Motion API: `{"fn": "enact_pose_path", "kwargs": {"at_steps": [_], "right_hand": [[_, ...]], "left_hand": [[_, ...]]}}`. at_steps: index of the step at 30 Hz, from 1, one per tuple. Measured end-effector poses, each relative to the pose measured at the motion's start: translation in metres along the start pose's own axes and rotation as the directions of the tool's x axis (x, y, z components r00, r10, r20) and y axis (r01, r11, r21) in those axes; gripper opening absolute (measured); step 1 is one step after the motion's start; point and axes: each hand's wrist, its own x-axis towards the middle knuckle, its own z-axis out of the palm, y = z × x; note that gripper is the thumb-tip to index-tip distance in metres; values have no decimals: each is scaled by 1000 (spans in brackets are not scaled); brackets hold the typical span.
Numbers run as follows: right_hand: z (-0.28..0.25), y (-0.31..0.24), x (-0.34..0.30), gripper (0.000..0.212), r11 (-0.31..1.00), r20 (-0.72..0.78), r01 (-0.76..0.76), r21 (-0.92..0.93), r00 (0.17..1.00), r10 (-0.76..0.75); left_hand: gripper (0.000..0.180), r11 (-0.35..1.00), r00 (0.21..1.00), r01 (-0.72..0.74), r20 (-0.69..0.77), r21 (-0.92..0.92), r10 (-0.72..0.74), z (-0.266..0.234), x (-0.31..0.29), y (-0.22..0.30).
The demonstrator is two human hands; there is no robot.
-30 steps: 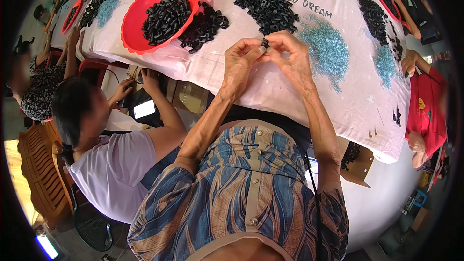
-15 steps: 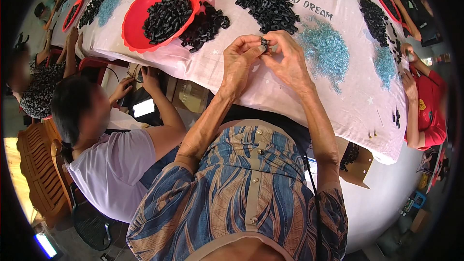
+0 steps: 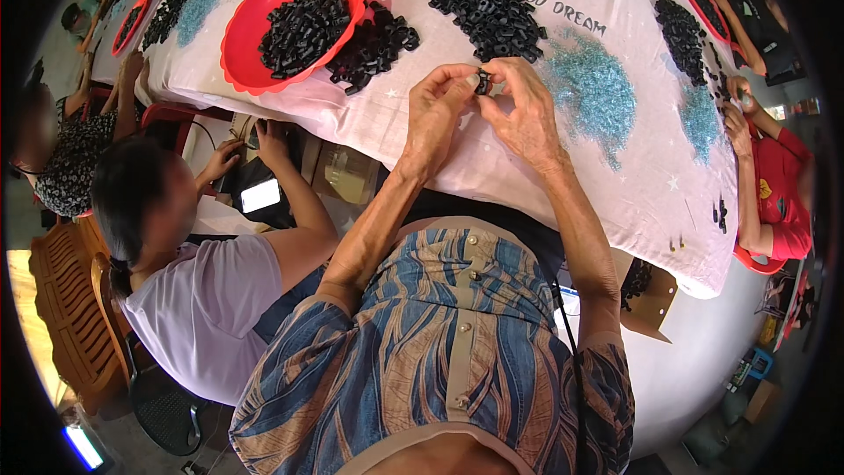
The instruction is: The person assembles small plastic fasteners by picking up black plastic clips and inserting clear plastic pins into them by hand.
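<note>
Over the near part of the cloth, my left hand (image 3: 440,110) and my right hand (image 3: 525,114) meet fingertip to fingertip. Pinched between them is a small black plastic part (image 3: 483,84), mostly covered by the fingers. Just beyond my hands spreads a big pile of similar black parts (image 3: 479,4). To the right of my right hand lies a heap of small shiny blue-clear pieces (image 3: 593,97), too fine to make out singly. A red basin (image 3: 242,44) at the left holds more black parts, and a smaller black pile (image 3: 374,48) touches its right side.
A pink-white cloth (image 3: 651,202) covers the table. Close on my left sits a person in a pale shirt (image 3: 207,299), near a phone with a lit screen (image 3: 261,197). Across at the right, a person in red (image 3: 782,193) works. A cardboard box (image 3: 649,303) stands below the table edge.
My fingers have shifted slightly around the black part, which stays between them. At the right, the hands of the person in red have moved a little closer together.
</note>
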Motion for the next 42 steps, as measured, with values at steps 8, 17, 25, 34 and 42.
{"fn": "enact_pose_path", "kwargs": {"at_steps": [8,17,25,34,42], "right_hand": [[4,3,-1,39,994,-62,95,-57,993,-99],[4,-1,-1,39,993,-76,101,-53,992,-105],[2,-1,-1,37,986,-82,145,-77,985,-151],[0,-1,-2,45,984,-1,96,-151,995,-97],[-1,2,-3,49,963,43,147,-225,989,-141]], "left_hand": [[15,999,997,43,72,-20,-41,-2,3,-1],[16,999,998,-34,46,-16,35,6,0,-2],[14,998,999,-32,25,58,31,3,1,-4],[11,996,1000,-7,0,90,7,4,-3,-1],[13,997,998,-25,61,75,20,4,-3,0]]}}
